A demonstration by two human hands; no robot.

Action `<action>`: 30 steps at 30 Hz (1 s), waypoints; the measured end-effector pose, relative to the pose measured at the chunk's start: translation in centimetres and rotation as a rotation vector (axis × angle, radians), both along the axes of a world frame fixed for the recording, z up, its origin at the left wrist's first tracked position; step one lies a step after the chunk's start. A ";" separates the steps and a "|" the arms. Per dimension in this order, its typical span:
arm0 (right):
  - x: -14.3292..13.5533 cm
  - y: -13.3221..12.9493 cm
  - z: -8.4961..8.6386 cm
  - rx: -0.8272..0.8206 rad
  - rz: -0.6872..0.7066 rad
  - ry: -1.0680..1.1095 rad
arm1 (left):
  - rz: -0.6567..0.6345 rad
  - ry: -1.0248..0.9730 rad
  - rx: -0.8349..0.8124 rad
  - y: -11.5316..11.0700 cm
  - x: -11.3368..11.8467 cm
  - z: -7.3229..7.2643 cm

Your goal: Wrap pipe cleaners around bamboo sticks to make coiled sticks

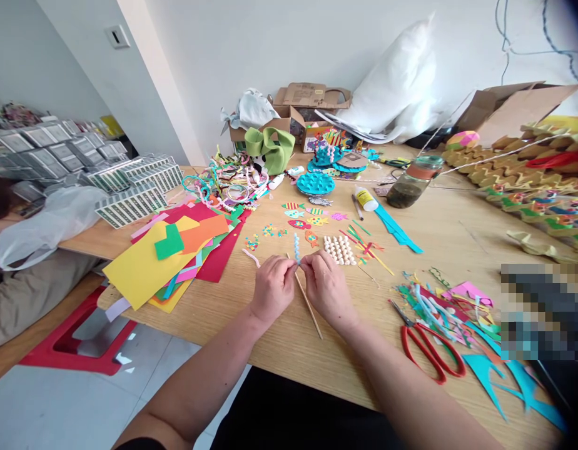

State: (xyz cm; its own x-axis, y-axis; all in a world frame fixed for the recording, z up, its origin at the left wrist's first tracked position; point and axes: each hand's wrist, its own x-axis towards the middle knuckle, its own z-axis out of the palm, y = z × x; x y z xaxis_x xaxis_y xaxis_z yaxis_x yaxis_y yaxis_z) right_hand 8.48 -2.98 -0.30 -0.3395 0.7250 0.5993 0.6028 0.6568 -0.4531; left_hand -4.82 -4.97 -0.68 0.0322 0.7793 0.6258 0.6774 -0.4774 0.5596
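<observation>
My left hand (276,284) and my right hand (329,289) meet over the wooden table, each with thumb and fingers pinched. Between the fingertips is a thin light blue pipe cleaner (296,244), its wavy or coiled length pointing away from me. A wooden stick (309,306) slants below the fingers toward the table's near edge. Just beyond my right hand sit rows of small white balls (339,250). Several paper fish (311,237) with coloured patterns lie past the fingertips. A pale pink pipe cleaner (251,257) is beside my left hand.
Coloured sheets (143,269) are stacked at left. Red-handled scissors (432,350) and paper scraps (486,337) lie at right. Farther back are a glue bottle (365,199), a jar (413,182) of dark liquid, blue discs (316,184) and egg trays (518,169). Another person sits at far left.
</observation>
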 end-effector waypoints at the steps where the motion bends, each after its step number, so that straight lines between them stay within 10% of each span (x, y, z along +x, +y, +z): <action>1: 0.0 0.0 0.0 0.012 -0.003 -0.023 | -0.002 0.010 0.008 0.0 0.0 0.0; 24: 0.1 0.0 -0.7 0.019 0.042 -0.031 | -0.039 0.017 0.000 0.2 -0.2 -0.3; 30: 0.0 0.6 0.5 -0.271 0.086 0.317 | -0.009 0.070 0.037 0.3 -0.6 0.1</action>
